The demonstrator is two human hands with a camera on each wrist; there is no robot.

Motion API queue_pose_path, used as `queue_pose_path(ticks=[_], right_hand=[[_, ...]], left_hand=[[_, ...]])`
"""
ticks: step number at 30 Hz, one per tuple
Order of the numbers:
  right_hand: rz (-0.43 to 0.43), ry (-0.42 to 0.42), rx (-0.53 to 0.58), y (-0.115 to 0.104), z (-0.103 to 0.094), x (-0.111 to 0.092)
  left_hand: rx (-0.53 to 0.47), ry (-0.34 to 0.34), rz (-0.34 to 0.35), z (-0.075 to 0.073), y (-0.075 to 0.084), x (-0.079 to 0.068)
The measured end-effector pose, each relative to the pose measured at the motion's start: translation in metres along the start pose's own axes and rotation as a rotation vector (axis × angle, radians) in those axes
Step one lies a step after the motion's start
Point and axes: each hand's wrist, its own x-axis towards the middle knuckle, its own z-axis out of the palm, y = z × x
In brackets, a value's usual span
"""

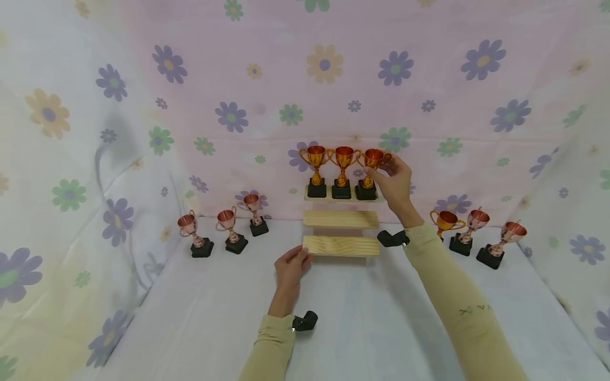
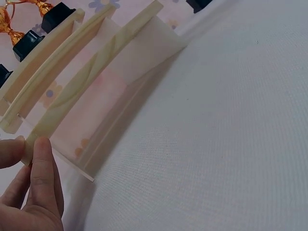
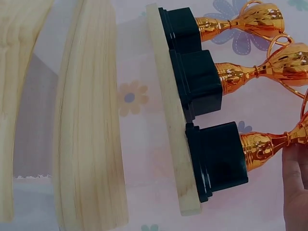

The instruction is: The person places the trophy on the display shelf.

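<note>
My right hand (image 1: pixel 396 182) holds the rightmost gold trophy cup (image 1: pixel 368 172) by its bowl and stem, its black base on the top board of a three-step wooden shelf (image 1: pixel 340 218). Two matching gold trophies, a middle one (image 1: pixel 342 168) and a left one (image 1: pixel 316 168), stand beside it in a row. In the right wrist view, fingers (image 3: pixel 294 175) touch the nearest cup (image 3: pixel 260 148) just above its base. My left hand (image 1: pixel 289 270) pinches the left end of the lowest board (image 1: pixel 340 245); in the left wrist view the thumb (image 2: pixel 10 153) and fingers lie on either side of that board.
Three rose-coloured trophies (image 1: pixel 229 233) stand on the white-covered table (image 1: pixel 214 317) at left. At right are two rose ones (image 1: pixel 495 246) and a gold one (image 1: pixel 445 221) partly hidden by my right sleeve (image 1: pixel 457 296). Flowered cloth (image 1: pixel 267 74) hangs behind and at both sides.
</note>
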Motion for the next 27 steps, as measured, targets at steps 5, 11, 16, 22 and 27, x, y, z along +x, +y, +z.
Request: queue_pose_path(ticks=[5, 11, 16, 22, 27], right_hand=[[0.037, 0.01, -0.008, 0.002, 0.0, 0.004], [0.054, 0.019, -0.011, 0.002, 0.002, 0.005], [0.064, 0.029, 0.017, 0.013, 0.003, 0.009], [0.092, 0.051, 0.048, 0.039, 0.003, 0.015], [0.106, 0.044, 0.065, 0.046, 0.002, 0.006]], left_hand=[[0.011, 0.002, -0.002, 0.001, -0.001, 0.001], [0.002, 0.002, 0.005, 0.001, -0.003, 0.0], [0.006, 0.003, 0.007, 0.001, -0.001, -0.001], [0.008, -0.003, -0.006, 0.001, 0.0, -0.001], [0.002, 0.004, -0.01, 0.0, 0.001, 0.0]])
